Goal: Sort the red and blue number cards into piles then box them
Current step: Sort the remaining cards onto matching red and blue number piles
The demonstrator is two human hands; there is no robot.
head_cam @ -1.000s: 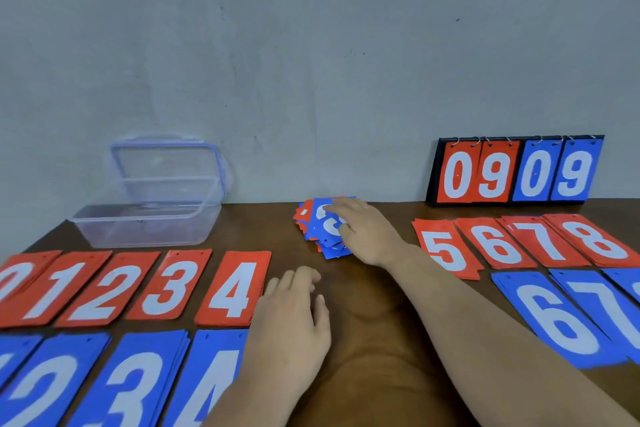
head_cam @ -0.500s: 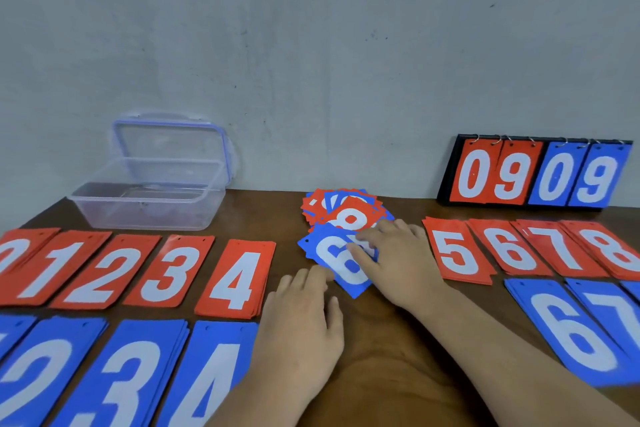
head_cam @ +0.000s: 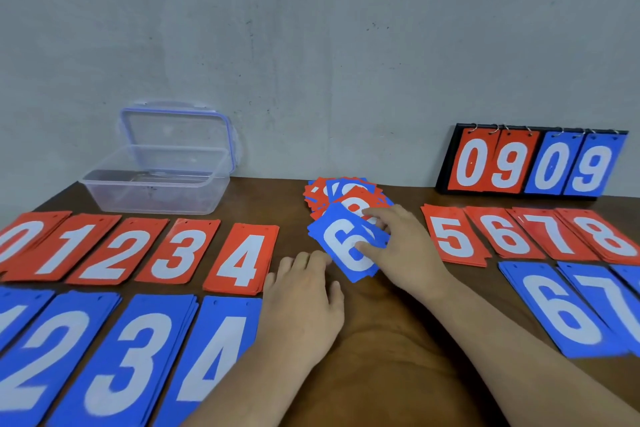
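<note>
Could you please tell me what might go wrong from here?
The right hand grips the blue 6 card while it overlaps the red 8 card on the mixed heap; pulling could drag that card along. The red 6 pile lies just behind the blue 6 pile, so the card might land on the wrong colour.

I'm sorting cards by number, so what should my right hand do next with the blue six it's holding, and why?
Probably carry the blue 6 card in the right hand onto the blue 6 pile: thumb and fingers pinch it, and that pile shows the same colour and number.
</note>
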